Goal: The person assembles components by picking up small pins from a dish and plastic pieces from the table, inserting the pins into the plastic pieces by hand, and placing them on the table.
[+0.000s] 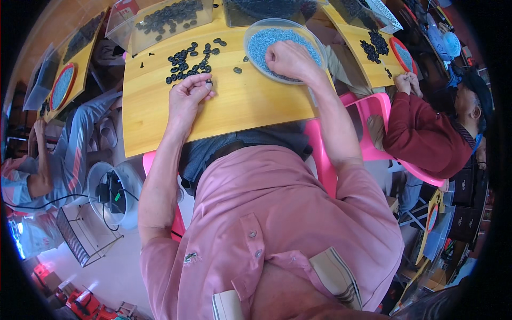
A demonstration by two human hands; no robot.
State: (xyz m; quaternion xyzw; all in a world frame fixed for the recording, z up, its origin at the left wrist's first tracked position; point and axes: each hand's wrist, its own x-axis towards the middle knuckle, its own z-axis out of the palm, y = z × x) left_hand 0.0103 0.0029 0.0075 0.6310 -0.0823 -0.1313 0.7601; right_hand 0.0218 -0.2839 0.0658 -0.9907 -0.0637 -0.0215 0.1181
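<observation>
Above the front part of the yellow table, my left hand (189,96) pinches a small black oval piece (209,81) between thumb and fingertips. Just beyond it lies a loose cluster of black oval pieces (184,66), like those in the clear bin. My right hand (290,60) is over a round clear tub (284,81) at the table's right side, its fingers curled down into many small blue-grey parts (272,40), which look like screws or pins. What those fingers grip, if anything, is hidden. A single black oval piece (237,70) lies between my hands.
At the far left of the yellow table (154,117) stands a clear bin (184,24) of black pieces; a dark-filled bin (266,13) is beside it. To my right a co-worker in a dark red top (426,133) sits at another table. Another person (48,160) sits at left.
</observation>
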